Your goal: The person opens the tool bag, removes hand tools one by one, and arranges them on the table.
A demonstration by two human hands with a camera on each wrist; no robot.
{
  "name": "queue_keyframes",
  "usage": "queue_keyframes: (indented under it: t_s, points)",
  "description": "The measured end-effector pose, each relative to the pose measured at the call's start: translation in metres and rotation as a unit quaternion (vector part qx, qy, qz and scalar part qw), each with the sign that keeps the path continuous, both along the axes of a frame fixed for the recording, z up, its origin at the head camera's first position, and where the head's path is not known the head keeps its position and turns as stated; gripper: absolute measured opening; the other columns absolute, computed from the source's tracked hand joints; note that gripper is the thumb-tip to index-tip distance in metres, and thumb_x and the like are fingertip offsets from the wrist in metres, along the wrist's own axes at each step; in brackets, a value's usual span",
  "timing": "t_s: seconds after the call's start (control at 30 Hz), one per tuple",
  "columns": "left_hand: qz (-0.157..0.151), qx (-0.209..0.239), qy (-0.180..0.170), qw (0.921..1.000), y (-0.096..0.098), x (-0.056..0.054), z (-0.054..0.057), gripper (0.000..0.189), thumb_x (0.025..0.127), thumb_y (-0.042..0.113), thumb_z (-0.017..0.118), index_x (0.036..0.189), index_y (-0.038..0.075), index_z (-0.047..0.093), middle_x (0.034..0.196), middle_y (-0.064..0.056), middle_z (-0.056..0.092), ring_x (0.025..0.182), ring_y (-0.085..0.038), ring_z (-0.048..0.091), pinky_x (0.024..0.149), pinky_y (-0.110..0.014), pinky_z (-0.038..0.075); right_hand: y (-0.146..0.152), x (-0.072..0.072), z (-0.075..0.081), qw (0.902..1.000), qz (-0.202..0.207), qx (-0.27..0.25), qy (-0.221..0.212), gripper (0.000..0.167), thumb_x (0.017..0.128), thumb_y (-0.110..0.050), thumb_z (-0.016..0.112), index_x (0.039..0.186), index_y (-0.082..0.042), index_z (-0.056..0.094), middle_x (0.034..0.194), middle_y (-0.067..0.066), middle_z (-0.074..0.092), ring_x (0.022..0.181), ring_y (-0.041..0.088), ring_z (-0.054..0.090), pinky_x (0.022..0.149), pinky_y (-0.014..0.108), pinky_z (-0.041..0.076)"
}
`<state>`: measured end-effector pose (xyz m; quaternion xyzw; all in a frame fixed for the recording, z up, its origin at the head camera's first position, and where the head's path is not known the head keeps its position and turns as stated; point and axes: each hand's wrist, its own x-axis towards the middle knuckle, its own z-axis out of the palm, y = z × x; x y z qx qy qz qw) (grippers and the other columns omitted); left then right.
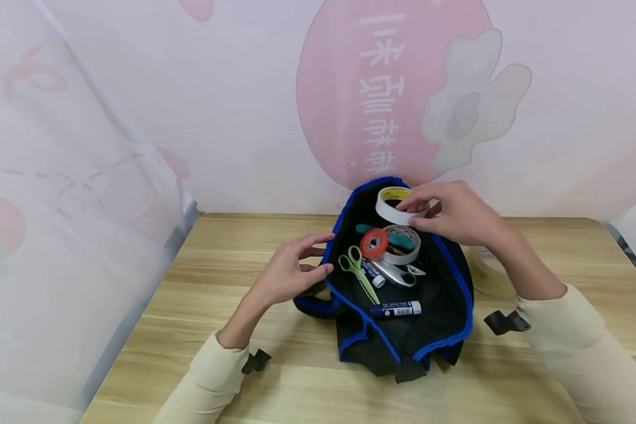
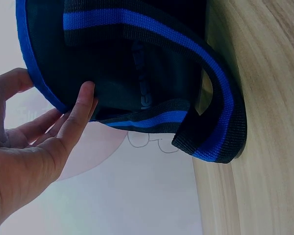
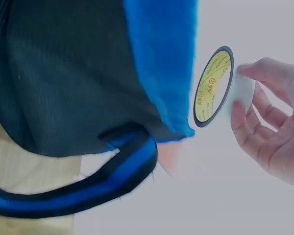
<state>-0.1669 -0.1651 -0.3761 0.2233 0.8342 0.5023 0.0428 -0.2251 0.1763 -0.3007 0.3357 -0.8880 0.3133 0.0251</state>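
Observation:
My right hand (image 1: pixel 456 212) pinches a white roll of tape (image 1: pixel 390 214) with a yellow inner core, above the far part of a black bag (image 1: pixel 440 294) with blue trim. On the near left, my left hand (image 1: pixel 286 268) holds the bag's rim, its thumb against the outer side in the left wrist view. Inside the open bag lie light green scissors (image 1: pixel 368 285), a red tape roll (image 1: pixel 365 237), another tape roll (image 1: pixel 415 250), a silver utility knife (image 1: pixel 394 274), a teal object (image 1: pixel 401 240) and two dark blue glue sticks, one (image 1: pixel 394 310) nearest the front.
A clear tape roll (image 1: pixel 489 262) sits on the wooden table (image 1: pixel 212 259) right of the bag, partly behind the right forearm. A black and blue strap (image 2: pixel 223 103) loops out from the bag's left side. Behind the table hangs a pink and white printed cloth (image 1: pixel 233 106).

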Motion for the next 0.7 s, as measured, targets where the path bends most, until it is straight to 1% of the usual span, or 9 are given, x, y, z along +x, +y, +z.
queue_keyframes:
  t_s: [0.1, 0.2, 0.27, 0.4, 0.5, 0.7]
  points:
    - [0.000, 0.000, -0.001, 1.0000, 0.000, -0.001, -0.001, 0.056, 0.097, 0.007, 0.076, 0.151, 0.005, 0.060, 0.155, -0.016, 0.061, 0.130, -0.036, 0.070, 0.098, -0.042, 0.064, 0.011, 0.002, 0.002, 0.9998, -0.011, -0.008, 0.013, 0.023, 0.096, -0.006, 0.079, 0.118, -0.012, 0.082, 0.103, 0.001, 0.078, 0.092, 0.014, 0.069, 0.081, 0.027, 0.064]
    - [0.001, -0.001, -0.003, 1.0000, -0.001, -0.001, -0.001, 0.056, 0.097, 0.007, 0.076, 0.151, 0.005, 0.061, 0.154, -0.015, 0.061, 0.131, -0.036, 0.070, 0.097, -0.043, 0.064, 0.022, 0.003, 0.001, 0.9994, -0.019, -0.012, 0.027, 0.024, 0.095, -0.006, 0.081, 0.118, -0.012, 0.082, 0.102, -0.001, 0.077, 0.091, 0.010, 0.067, 0.079, 0.019, 0.061]
    - [0.001, 0.000, -0.003, 1.0000, -0.001, -0.002, -0.002, 0.056, 0.097, 0.007, 0.076, 0.151, 0.005, 0.060, 0.154, -0.016, 0.061, 0.131, -0.036, 0.070, 0.097, -0.043, 0.065, 0.029, 0.003, -0.001, 0.9989, -0.029, -0.012, 0.036, 0.025, 0.093, -0.005, 0.082, 0.117, -0.013, 0.082, 0.099, -0.002, 0.077, 0.089, 0.005, 0.065, 0.078, 0.015, 0.060]
    - [0.001, -0.001, -0.003, 1.0000, -0.001, -0.001, -0.002, 0.056, 0.097, 0.007, 0.075, 0.151, 0.005, 0.060, 0.155, -0.016, 0.060, 0.131, -0.037, 0.070, 0.097, -0.043, 0.065, 0.042, 0.005, -0.004, 0.9972, -0.062, -0.013, 0.039, 0.026, 0.091, -0.003, 0.084, 0.114, -0.014, 0.083, 0.097, -0.001, 0.077, 0.087, 0.000, 0.063, 0.076, 0.011, 0.058]
    - [0.001, -0.003, -0.002, 1.0000, -0.002, 0.000, -0.002, 0.056, 0.098, 0.008, 0.075, 0.151, 0.005, 0.060, 0.156, -0.016, 0.060, 0.130, -0.038, 0.070, 0.097, -0.043, 0.065, 0.052, 0.008, -0.008, 0.9956, -0.084, -0.021, 0.034, 0.025, 0.091, -0.002, 0.083, 0.113, -0.014, 0.083, 0.098, 0.001, 0.078, 0.087, -0.004, 0.063, 0.076, 0.007, 0.055]
    - [-0.001, -0.004, 0.004, 1.0000, -0.002, 0.001, -0.002, 0.056, 0.098, 0.008, 0.075, 0.152, 0.004, 0.059, 0.156, -0.018, 0.059, 0.129, -0.039, 0.070, 0.097, -0.043, 0.065, 0.072, 0.008, -0.023, 0.9945, -0.089, -0.035, 0.044, 0.024, 0.093, -0.001, 0.081, 0.115, -0.010, 0.082, 0.102, 0.005, 0.079, 0.088, -0.011, 0.060, 0.075, 0.003, 0.054]
